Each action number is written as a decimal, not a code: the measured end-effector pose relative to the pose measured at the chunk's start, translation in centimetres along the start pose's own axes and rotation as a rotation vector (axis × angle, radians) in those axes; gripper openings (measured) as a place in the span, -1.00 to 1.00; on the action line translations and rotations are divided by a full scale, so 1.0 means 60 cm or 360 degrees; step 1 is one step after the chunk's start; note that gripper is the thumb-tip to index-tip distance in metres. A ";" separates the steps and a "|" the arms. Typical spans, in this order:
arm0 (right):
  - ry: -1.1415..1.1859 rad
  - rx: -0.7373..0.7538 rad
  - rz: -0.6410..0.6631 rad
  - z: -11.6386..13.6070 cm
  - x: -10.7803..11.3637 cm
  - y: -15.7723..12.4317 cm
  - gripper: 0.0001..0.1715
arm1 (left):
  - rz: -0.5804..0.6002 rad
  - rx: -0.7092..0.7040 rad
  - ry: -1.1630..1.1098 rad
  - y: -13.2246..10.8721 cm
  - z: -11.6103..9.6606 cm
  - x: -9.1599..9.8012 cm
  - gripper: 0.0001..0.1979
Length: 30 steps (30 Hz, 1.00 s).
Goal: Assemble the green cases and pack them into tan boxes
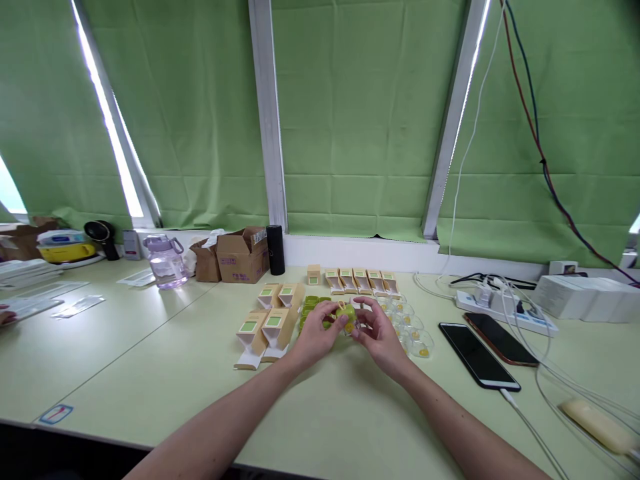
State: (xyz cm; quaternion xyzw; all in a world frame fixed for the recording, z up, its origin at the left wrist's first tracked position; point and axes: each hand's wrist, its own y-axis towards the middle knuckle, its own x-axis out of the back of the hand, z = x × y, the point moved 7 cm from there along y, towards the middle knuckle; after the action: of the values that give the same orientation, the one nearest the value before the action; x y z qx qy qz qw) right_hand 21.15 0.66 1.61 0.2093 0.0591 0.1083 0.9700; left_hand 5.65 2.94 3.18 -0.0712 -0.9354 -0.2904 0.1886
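Note:
Between both hands, above the middle of the table, is a small green rounded case (345, 312) with a pale yellow loop on top and a spot of orange-yellow low on its front. My left hand (319, 331) pinches it from the left, and the fingers of my right hand (381, 340) close on its right side. Green pieces (311, 303) lie in rows just behind my left hand. Clear plastic cups (419, 349) with yellow centres are grouped beyond and to the right of my right hand. Opened cardboard boxes (275, 321) with green labels stand on the left.
More small boxes (361, 281) line up at the back. Two phones (480, 357), a power strip (505, 312) and loose cables lie on the right. A water bottle (166, 261), a brown carton (243, 255) and a black cylinder (275, 250) stand back left. Another person's hand (6, 315) shows far left.

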 end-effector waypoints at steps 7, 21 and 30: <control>0.0115 0.0015 -0.0048 0.007 0.002 0.004 -0.37 | -0.0037 -0.0001 -0.0183 -0.006 -0.002 0.005 -0.52; 0.0085 0.0098 -0.0081 0.011 0.009 0.007 -0.51 | -0.0088 -0.0130 0.0038 -0.017 -0.019 0.000 -0.61; 0.0232 0.0012 -0.0132 0.011 0.017 0.009 -0.48 | -0.0119 -0.0234 0.0088 -0.015 -0.034 0.008 -0.62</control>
State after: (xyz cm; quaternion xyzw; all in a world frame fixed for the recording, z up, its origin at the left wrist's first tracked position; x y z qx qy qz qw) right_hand 22.13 1.10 2.37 0.2019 0.1385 0.0828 0.9660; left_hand 5.65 1.03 4.43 -0.0418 -0.9080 -0.3671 0.1976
